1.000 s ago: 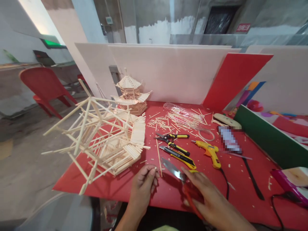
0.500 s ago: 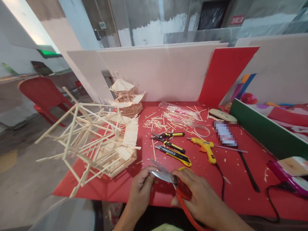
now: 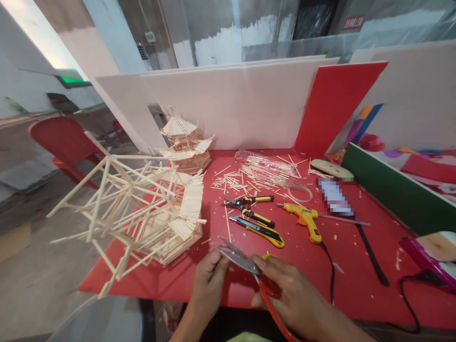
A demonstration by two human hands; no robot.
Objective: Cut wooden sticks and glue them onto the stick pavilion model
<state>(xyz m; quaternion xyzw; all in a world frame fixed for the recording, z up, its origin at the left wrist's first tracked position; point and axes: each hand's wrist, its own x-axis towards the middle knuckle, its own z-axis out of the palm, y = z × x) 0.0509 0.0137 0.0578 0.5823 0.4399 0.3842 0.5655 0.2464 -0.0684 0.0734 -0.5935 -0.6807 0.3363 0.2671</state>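
Note:
My right hand (image 3: pixel 288 289) is wrapped around the red handles of a pair of scissors (image 3: pixel 239 259), whose metal blades point up and to the left and stand slightly apart. Close to the blade tips, my left hand (image 3: pixel 211 275) is closed in a pinch; whatever is between its fingers is too small or hidden to make out. Left of the hands stands a large open frame of pale wooden sticks (image 3: pixel 107 190) with a partly covered slatted roof. Just beyond the blades lie a yellow and black utility knife (image 3: pixel 258 231) and yellow-handled cutting pliers (image 3: pixel 249 209).
On the red tabletop (image 3: pixel 245 285), a yellow glue gun (image 3: pixel 304 221) trails a cord. Loose sticks (image 3: pixel 231 180) and a plastic bag of sticks (image 3: pixel 267 168) lie behind. A small stick pagoda (image 3: pixel 183 147) stands at the back. A phone (image 3: pixel 335 197) and green board (image 3: pixel 395 190) are right.
The scissor blades have come closer together beside my left fingertips. Both hands stay nearly in place, and the view has shifted slightly.

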